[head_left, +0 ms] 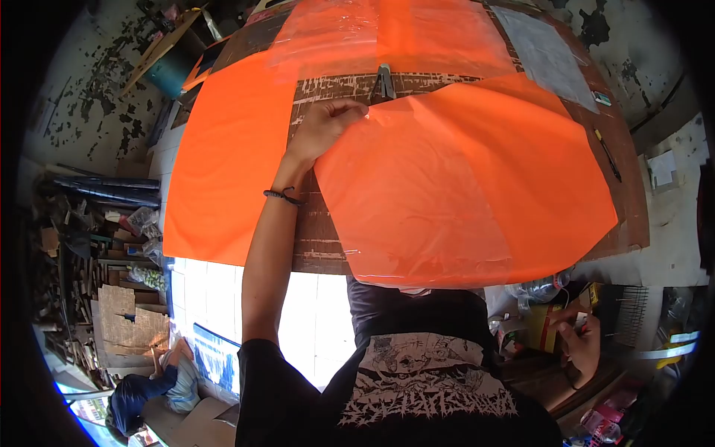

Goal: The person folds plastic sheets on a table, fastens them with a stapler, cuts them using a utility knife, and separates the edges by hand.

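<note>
— Your left hand (325,132) is at the far-left edge of that bright orange, flexible sheet (547,179), thumb and fingers pinched on it, seemingly to steady the corner!
— And the sheet sits right before you on the worn brown tabletop (316,238), clear glossy film (417,201) over its left part.
— Your right hand (581,349) is well apart, low beside the table, fingers curled; I can't tell whether they grip anything.
— Just beyond the sheet, a grey-green, two-legged hand tool (384,80), perhaps parked there for easy reach.
</note>
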The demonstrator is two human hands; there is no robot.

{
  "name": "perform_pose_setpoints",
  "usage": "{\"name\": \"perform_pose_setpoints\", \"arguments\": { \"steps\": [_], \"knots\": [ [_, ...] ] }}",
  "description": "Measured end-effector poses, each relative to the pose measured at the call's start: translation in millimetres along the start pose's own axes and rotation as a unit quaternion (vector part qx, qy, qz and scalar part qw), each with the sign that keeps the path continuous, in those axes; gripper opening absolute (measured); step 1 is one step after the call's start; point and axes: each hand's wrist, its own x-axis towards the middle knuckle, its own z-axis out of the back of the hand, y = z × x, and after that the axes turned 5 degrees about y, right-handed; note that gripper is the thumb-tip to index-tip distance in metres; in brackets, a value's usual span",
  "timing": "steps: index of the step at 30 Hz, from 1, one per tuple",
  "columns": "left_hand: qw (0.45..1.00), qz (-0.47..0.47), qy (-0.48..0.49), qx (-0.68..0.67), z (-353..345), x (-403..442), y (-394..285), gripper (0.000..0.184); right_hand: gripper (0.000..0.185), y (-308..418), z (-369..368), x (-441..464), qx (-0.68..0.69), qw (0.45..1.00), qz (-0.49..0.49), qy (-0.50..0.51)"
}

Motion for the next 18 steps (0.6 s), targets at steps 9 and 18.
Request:
{"name": "perform_pose_setpoints", "arguments": {
  "steps": [9, 18],
  "knots": [
    [1.000, -0.004, 0.017, 0.018, 8.1, 12.3, -31.6, 0.021, 0.021, -74.3, -115.8, 62.9, 0.311, 0.944, 0.100, 0.038],
    [0.993, -0.110, -0.024, 0.042, -10.4, 91.2, -67.7, 0.020, 0.026, -19.2, -112.8, 78.0, 0.297, 0.938, 0.169, -0.047]
  ]
}}
